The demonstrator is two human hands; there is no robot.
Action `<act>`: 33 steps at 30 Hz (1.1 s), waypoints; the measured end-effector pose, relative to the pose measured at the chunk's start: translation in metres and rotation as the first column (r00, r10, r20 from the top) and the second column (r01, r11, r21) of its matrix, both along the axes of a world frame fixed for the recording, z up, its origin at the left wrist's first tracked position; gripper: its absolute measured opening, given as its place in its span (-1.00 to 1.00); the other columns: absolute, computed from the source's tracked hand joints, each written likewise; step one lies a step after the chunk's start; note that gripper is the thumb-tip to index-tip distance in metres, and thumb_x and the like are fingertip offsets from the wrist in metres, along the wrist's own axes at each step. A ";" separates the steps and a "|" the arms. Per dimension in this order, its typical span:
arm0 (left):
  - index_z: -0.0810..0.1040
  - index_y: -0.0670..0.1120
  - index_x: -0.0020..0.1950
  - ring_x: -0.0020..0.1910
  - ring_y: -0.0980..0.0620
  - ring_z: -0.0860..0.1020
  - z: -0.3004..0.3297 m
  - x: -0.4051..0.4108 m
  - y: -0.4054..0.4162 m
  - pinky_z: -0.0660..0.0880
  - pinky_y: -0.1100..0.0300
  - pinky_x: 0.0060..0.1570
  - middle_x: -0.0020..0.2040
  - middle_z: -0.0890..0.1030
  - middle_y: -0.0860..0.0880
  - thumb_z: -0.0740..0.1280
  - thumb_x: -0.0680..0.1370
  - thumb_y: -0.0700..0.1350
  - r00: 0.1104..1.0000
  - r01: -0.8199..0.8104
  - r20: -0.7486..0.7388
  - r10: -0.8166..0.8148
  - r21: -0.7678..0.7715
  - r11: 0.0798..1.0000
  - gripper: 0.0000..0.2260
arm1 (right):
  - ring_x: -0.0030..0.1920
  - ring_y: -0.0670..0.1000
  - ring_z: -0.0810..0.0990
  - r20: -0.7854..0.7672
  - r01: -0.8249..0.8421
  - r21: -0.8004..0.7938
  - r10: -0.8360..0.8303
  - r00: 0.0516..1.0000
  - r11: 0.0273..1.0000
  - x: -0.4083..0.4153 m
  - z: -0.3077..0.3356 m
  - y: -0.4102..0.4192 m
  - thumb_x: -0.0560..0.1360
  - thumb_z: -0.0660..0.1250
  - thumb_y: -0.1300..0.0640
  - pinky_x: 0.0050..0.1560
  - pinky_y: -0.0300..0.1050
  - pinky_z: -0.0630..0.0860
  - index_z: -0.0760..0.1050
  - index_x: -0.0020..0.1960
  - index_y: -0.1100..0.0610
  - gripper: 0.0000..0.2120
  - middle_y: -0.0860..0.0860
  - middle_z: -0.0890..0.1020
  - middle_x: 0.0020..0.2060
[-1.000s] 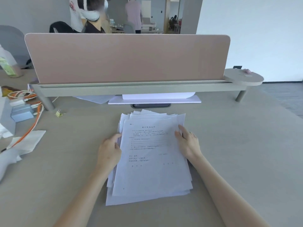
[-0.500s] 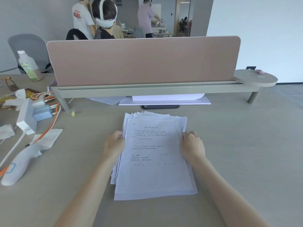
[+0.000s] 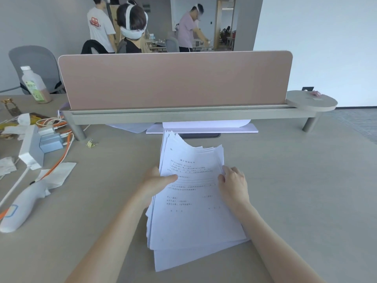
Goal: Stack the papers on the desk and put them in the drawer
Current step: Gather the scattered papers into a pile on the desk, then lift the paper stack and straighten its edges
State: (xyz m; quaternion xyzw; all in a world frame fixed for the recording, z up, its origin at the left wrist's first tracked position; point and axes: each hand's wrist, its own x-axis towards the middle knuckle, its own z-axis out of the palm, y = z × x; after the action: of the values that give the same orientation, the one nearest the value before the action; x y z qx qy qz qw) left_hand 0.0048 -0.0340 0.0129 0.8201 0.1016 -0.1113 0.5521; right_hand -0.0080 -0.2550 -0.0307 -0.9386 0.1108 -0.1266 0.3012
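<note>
A thick pile of white printed papers (image 3: 193,217) is in the middle of the desk (image 3: 295,190), its far end raised and curling toward the divider while the near end rests on the desk. One sheet at the bottom sticks out askew toward me. My left hand (image 3: 157,182) grips the pile's left edge, thumb on the top sheet. My right hand (image 3: 232,184) clasps the right edge, fingers curled over it. No drawer is in view.
A pink divider panel (image 3: 175,80) on a grey rail crosses the desk behind the pile, with more white sheets (image 3: 204,127) and a dark flat object under it. At the left lie a bottle (image 3: 34,85), chargers, orange cables (image 3: 63,158) and a white handheld device (image 3: 22,205). People stand beyond the divider.
Both hands have tightened on the pile's side edges and lifted its far end off the desk; the sheets now curl upward. The view has tilted up slightly.
</note>
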 end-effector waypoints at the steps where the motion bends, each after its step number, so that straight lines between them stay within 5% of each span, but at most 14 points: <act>1: 0.48 -0.05 0.31 0.12 -0.02 0.54 0.000 -0.002 -0.001 0.43 0.15 0.03 0.18 0.60 0.01 0.42 0.52 -0.21 0.999 0.025 0.028 -0.025 0.003 1.000 -0.63 | -0.09 0.14 0.34 0.012 -0.002 0.023 0.002 1.000 1.000 -0.001 -0.003 0.000 0.56 0.14 0.27 -0.13 -0.07 0.23 0.13 -0.33 0.01 -0.65 0.06 0.37 -0.20; 3: 0.47 -0.02 0.27 0.04 -0.01 0.58 0.002 -0.006 -0.001 0.49 0.18 -0.08 0.09 0.63 0.03 0.38 0.51 -0.33 0.998 0.026 0.065 -0.025 -0.009 1.000 -0.61 | -0.05 0.17 0.38 -0.002 -0.006 0.098 0.007 1.000 0.995 -0.002 -0.002 -0.001 0.54 0.17 0.27 -0.10 -0.05 0.28 0.27 -0.28 0.03 -0.74 0.05 0.40 -0.19; 5: 0.49 -0.05 0.26 0.06 -0.02 0.61 0.004 -0.008 0.005 0.55 0.08 0.05 0.11 0.66 0.01 0.42 0.49 -0.30 0.997 -0.016 0.067 0.023 -0.094 0.995 -0.62 | 0.06 0.22 0.45 -0.019 0.002 0.199 0.001 1.000 0.980 -0.001 0.001 -0.004 0.54 0.23 0.22 0.03 -0.01 0.39 0.51 -0.04 0.11 -0.90 0.10 0.49 -0.10; 8: 0.54 -0.07 0.27 0.15 -0.11 0.65 0.011 -0.012 0.014 0.54 -0.14 0.22 0.15 0.69 -0.05 0.50 0.45 -0.21 0.996 -0.045 0.064 0.060 -0.218 0.975 -0.59 | 0.14 0.18 0.53 -0.050 0.032 0.384 -0.014 0.999 0.923 -0.005 0.010 -0.007 0.51 0.33 0.05 0.11 0.01 0.47 0.53 0.15 0.17 -0.73 0.13 0.60 0.01; 9: 0.58 -0.06 0.24 0.13 -0.10 0.66 0.015 -0.012 0.016 0.54 -0.14 0.22 0.12 0.71 -0.04 0.50 0.46 -0.21 0.995 -0.039 0.080 0.060 -0.243 0.969 -0.64 | 0.12 0.16 0.60 -0.063 0.030 0.508 0.002 0.998 0.861 -0.007 0.016 -0.008 0.50 0.36 0.00 0.12 0.03 0.54 0.54 0.14 0.14 -0.71 0.11 0.64 0.01; 11: 0.63 -0.05 0.16 0.09 -0.07 0.67 0.025 -0.014 0.018 0.55 -0.09 0.19 0.05 0.73 -0.01 0.47 0.49 -0.25 0.992 -0.007 0.117 0.044 -0.298 0.954 -0.73 | 0.06 0.19 0.72 -0.089 0.014 0.810 0.100 0.991 0.587 -0.012 0.031 -0.010 0.52 0.41 0.05 0.15 0.15 0.63 0.58 0.18 0.17 -0.71 0.13 0.73 0.03; 13: 0.63 -0.07 0.17 0.09 -0.06 0.67 0.038 -0.018 0.020 0.54 -0.06 0.19 0.06 0.73 -0.02 0.50 0.47 -0.21 0.987 0.001 0.151 0.052 -0.334 0.942 -0.72 | 0.07 0.24 0.74 -0.052 -0.023 0.926 0.187 0.981 0.377 -0.018 0.046 -0.014 0.54 0.41 0.19 0.14 0.24 0.63 0.60 0.21 0.28 -0.72 0.20 0.75 0.07; 15: 0.62 -0.10 0.22 0.12 -0.10 0.68 0.048 -0.021 0.024 0.54 -0.11 0.22 0.12 0.73 -0.08 0.54 0.42 -0.15 0.982 -0.004 0.173 0.076 -0.386 0.923 -0.62 | 0.07 0.26 0.74 0.024 -0.096 0.923 0.193 0.981 0.373 -0.021 0.059 -0.014 0.55 0.39 0.25 0.13 0.26 0.63 0.59 0.21 0.32 -0.74 0.23 0.73 0.10; 18: 0.64 -0.12 0.21 0.10 -0.15 0.70 0.063 -0.032 0.025 0.57 -0.14 0.17 0.11 0.74 -0.13 0.46 0.50 -0.24 0.975 0.039 0.210 0.076 -0.494 0.869 -0.72 | 0.07 0.26 0.74 0.164 -0.198 0.906 0.119 0.979 0.374 -0.028 0.081 -0.010 0.57 0.38 0.24 0.12 0.28 0.63 0.60 0.20 0.29 -0.77 0.20 0.75 0.08; 22: 0.67 -0.07 0.17 0.10 -0.08 0.71 0.079 -0.048 0.022 0.59 -0.07 0.14 0.09 0.75 -0.05 0.44 0.53 -0.21 0.942 0.093 0.326 0.082 -0.488 0.868 -0.78 | 0.03 0.12 0.75 0.332 -0.342 0.866 0.093 0.939 0.365 -0.041 0.107 -0.004 0.59 0.34 0.26 0.04 0.10 0.67 0.63 0.15 0.15 -0.83 0.08 0.76 0.07; 28: 0.68 -0.06 0.12 0.04 -0.01 0.72 0.093 -0.061 0.026 0.60 -0.10 0.16 0.00 0.77 0.04 0.48 0.50 -0.19 0.898 0.048 0.403 0.174 -0.484 0.874 -0.79 | -0.04 -0.11 0.74 0.382 -0.381 0.765 0.112 0.918 0.519 -0.054 0.129 0.002 0.59 0.33 0.28 -0.09 -0.23 0.59 0.57 0.20 0.14 -0.79 -0.11 0.77 -0.03; 33: 0.74 -0.01 -0.04 0.00 -0.05 0.73 0.089 -0.068 0.027 0.60 -0.13 0.13 -0.02 0.78 -0.01 0.59 0.32 -0.07 0.897 0.043 0.401 0.187 -0.499 0.866 -0.77 | 0.09 -0.06 0.72 0.434 -0.420 0.772 0.087 0.897 0.477 -0.065 0.142 0.005 0.60 0.35 0.15 -0.04 -0.20 0.59 0.55 0.26 0.12 -0.76 -0.05 0.74 0.11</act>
State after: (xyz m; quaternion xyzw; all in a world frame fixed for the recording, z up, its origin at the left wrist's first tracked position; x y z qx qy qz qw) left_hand -0.0632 -0.0070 0.1023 0.6500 -0.0252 0.0745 0.7559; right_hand -0.0733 -0.2502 0.1110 -0.6385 -0.0373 -0.1673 0.7503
